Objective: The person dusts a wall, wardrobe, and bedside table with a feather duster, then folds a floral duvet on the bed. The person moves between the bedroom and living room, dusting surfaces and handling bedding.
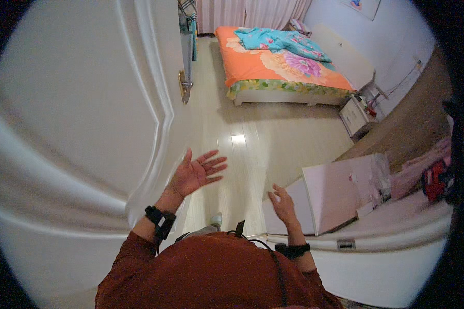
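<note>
Palm up and fingers spread, my left hand (197, 172) hovers over the wood-plank floor (232, 162) with nothing in it. Beside it on the left stands a white panelled door (81, 96) with a metal lever handle (185, 86). My right hand (282, 204) is raised near a pale pink cabinet (338, 193), apart from it as far as I can see. Its fingers are partly curled and loosely apart, and I see nothing held in them. Black bands with devices (161, 223) circle both wrists.
Ahead is a bed (251, 63) with an orange flowered sheet and a rumpled turquoise quilt (282, 41). A white nightstand (357, 116) bearing small items stands at its right corner. A plastic bag (379, 175) lies on the cabinet. The door frame's strike plate (346, 244) is at right.
</note>
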A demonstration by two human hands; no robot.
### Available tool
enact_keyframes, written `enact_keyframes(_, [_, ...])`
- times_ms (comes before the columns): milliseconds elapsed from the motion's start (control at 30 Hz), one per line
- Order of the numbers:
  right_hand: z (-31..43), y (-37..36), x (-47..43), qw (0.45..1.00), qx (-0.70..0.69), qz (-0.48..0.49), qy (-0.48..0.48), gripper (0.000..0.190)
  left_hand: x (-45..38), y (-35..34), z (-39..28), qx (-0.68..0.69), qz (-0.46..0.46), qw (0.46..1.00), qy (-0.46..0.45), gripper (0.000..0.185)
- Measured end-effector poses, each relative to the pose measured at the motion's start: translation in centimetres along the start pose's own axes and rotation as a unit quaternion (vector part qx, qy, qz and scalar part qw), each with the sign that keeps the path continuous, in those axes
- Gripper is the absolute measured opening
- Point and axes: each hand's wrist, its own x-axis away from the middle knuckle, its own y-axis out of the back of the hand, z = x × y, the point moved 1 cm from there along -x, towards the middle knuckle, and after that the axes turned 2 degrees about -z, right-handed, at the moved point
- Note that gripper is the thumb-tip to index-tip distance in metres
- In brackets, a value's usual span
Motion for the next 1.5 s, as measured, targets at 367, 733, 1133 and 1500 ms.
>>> enact_keyframes(367, [-6.3, 3.7, -14.9, 0.924, -0.293, -0.109, -0.219, 0.039, -20.1, 10.8, -10.9, 0.051, -0.119, 0.991, 0.027, 0.045])
enact_keyframes(733, [-3.8, 9.4, -44.8, 0.909, -0.350, -0.116, -0.195, 0.038, -39.0, 15.9, -21.7, 0.157, -0.168, 0.966, -0.116, 0.028])
enact_keyframes(1133, [3.7, 0.2, -72.9, 0.896, -0.414, 0.046, -0.156, 0.035, -43.7, 30.6, -34.4, 0.212, -0.331, 0.892, -0.224, 0.024])
enact_keyframes(1500, [3.9, -6.1, -87.1, 0.861, -0.388, 0.033, -0.326, 0.033, -55.1, 41.0, -52.2, 0.199, -0.346, 0.898, -0.184, 0.025])
